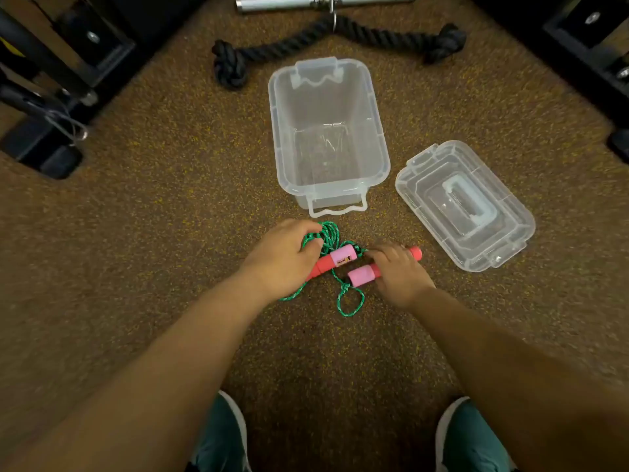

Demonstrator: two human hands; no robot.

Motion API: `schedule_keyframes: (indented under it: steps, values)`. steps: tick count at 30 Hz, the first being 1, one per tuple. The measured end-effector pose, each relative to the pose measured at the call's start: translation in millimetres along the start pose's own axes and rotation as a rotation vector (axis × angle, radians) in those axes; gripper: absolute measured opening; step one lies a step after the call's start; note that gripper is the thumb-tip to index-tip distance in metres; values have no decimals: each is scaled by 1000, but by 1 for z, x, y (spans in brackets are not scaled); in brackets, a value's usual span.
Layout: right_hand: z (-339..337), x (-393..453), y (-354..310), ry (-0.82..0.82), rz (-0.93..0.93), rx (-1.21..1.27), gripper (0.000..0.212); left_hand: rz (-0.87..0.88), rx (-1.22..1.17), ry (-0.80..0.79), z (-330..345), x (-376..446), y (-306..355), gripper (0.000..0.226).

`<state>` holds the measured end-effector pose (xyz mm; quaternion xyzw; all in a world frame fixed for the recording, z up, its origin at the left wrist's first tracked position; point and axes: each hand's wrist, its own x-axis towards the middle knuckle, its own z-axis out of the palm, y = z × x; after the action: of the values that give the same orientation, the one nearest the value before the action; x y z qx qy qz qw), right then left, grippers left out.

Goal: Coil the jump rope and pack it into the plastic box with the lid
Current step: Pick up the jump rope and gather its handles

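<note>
Nearest, two green shoes on the speckled floor. Beyond them, left hand curled around the bunched green jump rope and one pink handle; right hand closed over the second handle. Loose loop trailing on the floor. Farther on, open plastic box, lid flat beside it. Farthest, black rope and metal bar.

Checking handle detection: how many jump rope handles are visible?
2. One red-and-pink plastic handle is under the left hand; the other handle is gripped by the right hand.
</note>
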<state>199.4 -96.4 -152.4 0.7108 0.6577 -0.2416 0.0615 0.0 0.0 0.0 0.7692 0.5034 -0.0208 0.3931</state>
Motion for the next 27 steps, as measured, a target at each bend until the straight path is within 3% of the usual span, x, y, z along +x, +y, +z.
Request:
schedule_keyframes:
  steps: [9, 15, 25, 27]
  values:
    - [0, -18, 3, -213, 200, -359, 35, -35, 19, -30, 3, -5, -3, 36]
    - [-69, -27, 8, -505, 237, 112, 47, 11, -1, -15, -16, -17, 19, 35]
    - [-225, -95, -35, -256, 187, 296, 14, 136, -38, 80, -59, -50, 52, 33]
    - [-238, -112, -44, -176, 170, 330, 17, 150, -56, 100, -61, -56, 53, 33]
